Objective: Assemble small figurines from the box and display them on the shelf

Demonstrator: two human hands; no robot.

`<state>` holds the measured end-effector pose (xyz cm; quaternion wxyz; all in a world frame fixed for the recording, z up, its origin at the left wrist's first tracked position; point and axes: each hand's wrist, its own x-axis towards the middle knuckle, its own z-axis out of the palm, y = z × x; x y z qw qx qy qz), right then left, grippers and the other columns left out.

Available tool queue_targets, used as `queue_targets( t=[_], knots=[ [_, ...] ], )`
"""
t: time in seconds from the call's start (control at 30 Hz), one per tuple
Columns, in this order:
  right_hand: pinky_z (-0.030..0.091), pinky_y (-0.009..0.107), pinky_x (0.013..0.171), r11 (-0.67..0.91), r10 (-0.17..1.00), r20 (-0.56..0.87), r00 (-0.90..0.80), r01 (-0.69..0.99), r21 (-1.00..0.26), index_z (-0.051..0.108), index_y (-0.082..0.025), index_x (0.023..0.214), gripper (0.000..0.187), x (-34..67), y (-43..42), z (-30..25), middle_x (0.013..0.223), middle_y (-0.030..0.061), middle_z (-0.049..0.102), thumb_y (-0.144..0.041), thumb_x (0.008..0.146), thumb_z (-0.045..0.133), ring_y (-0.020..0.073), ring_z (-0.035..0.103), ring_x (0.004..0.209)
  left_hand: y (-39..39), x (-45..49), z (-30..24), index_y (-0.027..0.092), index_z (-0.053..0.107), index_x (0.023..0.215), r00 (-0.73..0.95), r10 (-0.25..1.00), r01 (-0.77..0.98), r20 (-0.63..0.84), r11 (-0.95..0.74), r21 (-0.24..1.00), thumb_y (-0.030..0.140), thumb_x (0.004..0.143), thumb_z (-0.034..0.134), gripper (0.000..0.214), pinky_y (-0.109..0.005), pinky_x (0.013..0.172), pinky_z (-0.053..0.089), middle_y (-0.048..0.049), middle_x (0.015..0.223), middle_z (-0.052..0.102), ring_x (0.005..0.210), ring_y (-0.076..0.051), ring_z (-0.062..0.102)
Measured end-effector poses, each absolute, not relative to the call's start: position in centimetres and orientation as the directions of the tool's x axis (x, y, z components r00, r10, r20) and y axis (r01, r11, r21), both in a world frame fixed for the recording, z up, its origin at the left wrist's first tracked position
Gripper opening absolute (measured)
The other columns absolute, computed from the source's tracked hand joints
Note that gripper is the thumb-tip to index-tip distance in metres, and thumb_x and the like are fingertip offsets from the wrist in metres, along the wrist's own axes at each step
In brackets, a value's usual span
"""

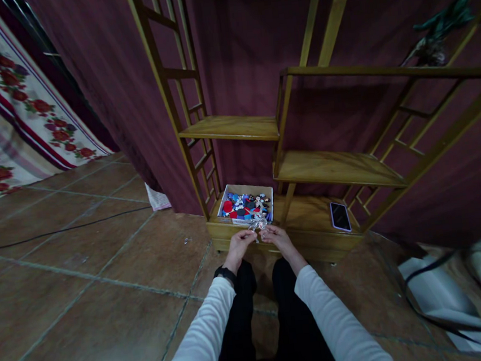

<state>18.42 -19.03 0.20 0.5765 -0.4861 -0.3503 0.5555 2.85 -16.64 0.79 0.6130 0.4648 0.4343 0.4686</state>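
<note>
My left hand (241, 241) and my right hand (277, 237) are close together in front of the wooden shelf unit. Fingers of both are pinched on a small, shiny, crinkled clear plastic wrapper (258, 222). Something pinkish shows in it, too small to name. Just behind the wrapper, an open cardboard box (247, 189) rests on the unit's bottom board. Many small colourful pieces (242, 203), red, blue, white and dark, fill the box; some look like little figures. A dark watch (225, 273) is on my left wrist.
The wooden shelf unit (235, 127) has staggered boards and uprights before a maroon curtain (235, 33). A phone (340, 217) lies on its lower right board. A black cable (99, 219) crosses the tiled floor at left. A bag with a dark strap (431, 264) is at right.
</note>
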Motion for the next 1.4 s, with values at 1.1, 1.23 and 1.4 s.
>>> queue_targets(
  t=[1.1,1.23,1.4],
  knots=[
    [0.052,0.036,0.078,-0.048,0.996,-0.063,0.067,-0.212,-0.976,0.065,-0.02,0.095,0.045,18.6,-18.8,-0.7,0.089,0.0065,0.069,-0.055,0.065,0.065,0.0177,0.065,0.079,-15.8,3.4,-0.7,0.018,0.048,0.081,0.032,0.998,-0.242,-0.055,0.061,0.968,0.019,0.05,0.079,0.044,-0.026,0.068,0.045,0.0006,0.07,0.063,0.065,-0.012,0.06],
    [0.052,0.039,0.079,-0.05,0.994,-0.069,0.082,-0.205,-0.977,0.064,-0.02,0.097,0.048,18.6,-18.8,-0.7,0.088,0.0065,0.069,-0.055,0.064,0.066,0.019,0.065,0.079,-15.7,3.3,-0.9,0.016,0.052,0.093,0.064,0.995,-0.227,-0.074,0.087,0.97,0.02,0.05,0.079,0.051,-0.026,0.067,0.046,0.0,0.07,0.063,0.064,-0.012,0.06],
    [0.052,0.04,0.079,-0.053,0.994,-0.072,0.086,-0.205,-0.977,0.065,-0.02,0.097,0.05,18.6,-18.8,-0.7,0.088,0.0064,0.07,-0.056,0.063,0.066,0.0202,0.066,0.081,-15.6,3.2,-1.0,0.014,0.058,0.087,0.106,0.993,-0.222,-0.054,0.077,0.972,0.023,0.05,0.079,0.044,-0.025,0.067,0.046,-0.0006,0.07,0.063,0.067,-0.012,0.06]
  ],
)
